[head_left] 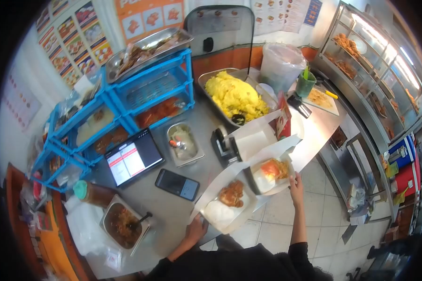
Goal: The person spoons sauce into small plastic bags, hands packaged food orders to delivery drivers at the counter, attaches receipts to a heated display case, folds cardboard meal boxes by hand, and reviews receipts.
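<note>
My left hand (196, 231) is closed at the lower left corner of a white paper takeaway box (246, 206), its fingers partly hidden. Inside that box lie a piece of fried chicken (231, 194) and a white mound of what looks like rice (217, 211). My right hand (296, 188) pinches the right edge of a second takeaway box (267, 189), which holds an orange-and-white topped food and shredded bits. Behind them stands another open white box (253, 140). A black phone (177, 184) lies left of the boxes.
A lit tablet (134, 157), a metal pan with pale sauce (185, 152) and a pan of brown food (124, 227) occupy the left side. Yellow rice (234, 93) fills a tray behind. Blue racks (154, 84) rise at back left; a heated display case (368, 75) stands right.
</note>
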